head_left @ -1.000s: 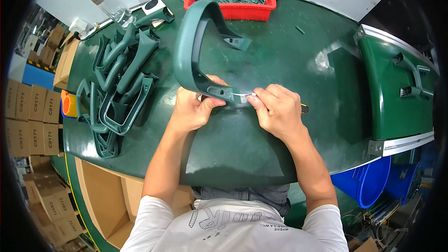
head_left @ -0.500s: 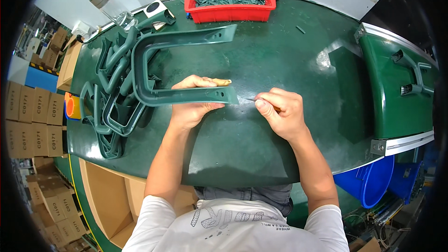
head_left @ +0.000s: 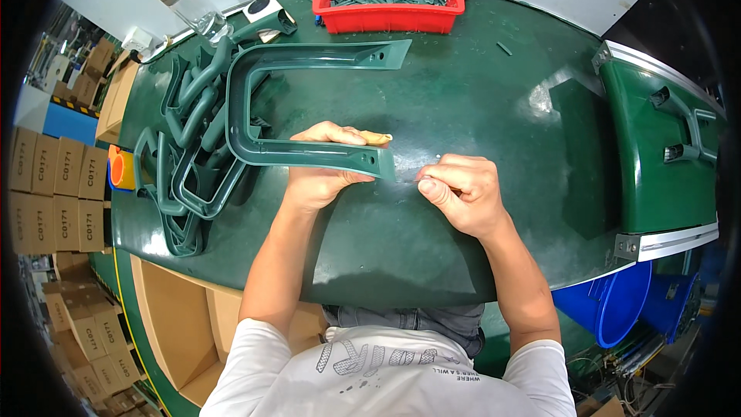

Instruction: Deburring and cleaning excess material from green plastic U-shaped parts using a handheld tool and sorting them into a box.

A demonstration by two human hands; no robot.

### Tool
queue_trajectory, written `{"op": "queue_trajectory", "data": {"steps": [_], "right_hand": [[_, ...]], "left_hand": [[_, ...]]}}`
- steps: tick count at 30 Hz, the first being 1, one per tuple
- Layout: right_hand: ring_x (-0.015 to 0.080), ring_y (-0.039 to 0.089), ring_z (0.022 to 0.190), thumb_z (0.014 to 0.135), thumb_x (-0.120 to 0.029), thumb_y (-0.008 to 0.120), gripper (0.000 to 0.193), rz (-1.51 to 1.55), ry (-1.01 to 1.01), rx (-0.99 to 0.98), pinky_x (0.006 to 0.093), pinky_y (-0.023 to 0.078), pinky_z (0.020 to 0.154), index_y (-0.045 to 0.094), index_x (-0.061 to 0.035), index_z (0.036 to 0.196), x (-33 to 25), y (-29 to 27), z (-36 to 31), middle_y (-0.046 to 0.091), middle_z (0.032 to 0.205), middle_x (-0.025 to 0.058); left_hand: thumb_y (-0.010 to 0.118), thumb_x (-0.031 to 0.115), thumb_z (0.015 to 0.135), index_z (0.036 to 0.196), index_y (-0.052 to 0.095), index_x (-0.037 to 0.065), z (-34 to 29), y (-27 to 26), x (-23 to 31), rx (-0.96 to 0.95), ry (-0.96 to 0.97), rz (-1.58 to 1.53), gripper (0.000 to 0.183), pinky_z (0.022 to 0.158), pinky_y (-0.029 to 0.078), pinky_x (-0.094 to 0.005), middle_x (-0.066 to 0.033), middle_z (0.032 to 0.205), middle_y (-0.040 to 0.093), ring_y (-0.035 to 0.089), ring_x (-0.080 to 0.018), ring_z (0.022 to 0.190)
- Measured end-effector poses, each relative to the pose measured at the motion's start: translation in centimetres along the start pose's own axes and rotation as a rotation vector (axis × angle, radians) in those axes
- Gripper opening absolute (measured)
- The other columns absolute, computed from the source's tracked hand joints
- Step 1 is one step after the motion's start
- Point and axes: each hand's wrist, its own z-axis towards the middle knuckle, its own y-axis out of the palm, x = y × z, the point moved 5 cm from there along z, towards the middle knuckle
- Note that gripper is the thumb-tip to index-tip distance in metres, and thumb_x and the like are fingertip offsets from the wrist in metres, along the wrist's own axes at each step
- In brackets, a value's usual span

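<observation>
A dark green U-shaped plastic piece (head_left: 309, 152) is gripped in my left hand (head_left: 315, 185) along its nearer arm, close to the cut end. Its bend points left, and small holes show near both ends. One finger of that hand wears a yellow cover. My right hand (head_left: 467, 193) is closed around a thin-bladed knife (head_left: 407, 181), whose handle is mostly hidden in the fist. The narrow blade points left, at the near corner of the piece's end; I cannot tell whether it touches.
Several similar green pieces (head_left: 181, 120) lie heaped at the left. A red bin (head_left: 390, 22) of small green strips stands at the back, with a bottle (head_left: 193, 11) to its left. A metal-edged green board (head_left: 656, 185) is at the right, above blue bins (head_left: 606, 309).
The U-shaped piece has shifted slightly right and tilted, its near end dropping a little toward me. My right hand has turned slightly, and the blade sits lower against the end.
</observation>
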Motion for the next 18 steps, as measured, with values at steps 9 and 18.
{"op": "queue_trajectory", "data": {"steps": [9, 18], "right_hand": [[0.0202, 0.048, 0.047, 0.08, -0.019, 0.068, 0.017, -0.039, -0.031, 0.035, 0.0317, 0.038, 0.044, 0.066, -0.0026, 0.074, 0.17, 0.05, -0.12, 0.052, 0.055, 0.0066], [0.0206, 0.049, 0.049, 0.078, -0.017, 0.069, 0.016, -0.099, -0.04, 0.108, 0.0324, 0.038, 0.044, 0.065, -0.0021, 0.074, 0.19, -0.13, -0.16, 0.053, 0.056, 0.0067]], "left_hand": [[0.084, 0.004, 0.057, 0.089, 0.059, 0.003, -0.16, 0.18, -0.31, 0.004, -0.026, -0.022, 0.04, 0.081, 0.054, -0.0438, -0.0218, 0.093, 0.066, 0.066, -0.0314, 0.091], [0.08, -0.003, 0.062, 0.087, 0.06, 0.0, -0.42, 0.62, -0.49, -0.033, -0.022, -0.041, 0.033, 0.076, 0.055, -0.0394, -0.02, 0.093, 0.066, 0.065, -0.0306, 0.094]]}}
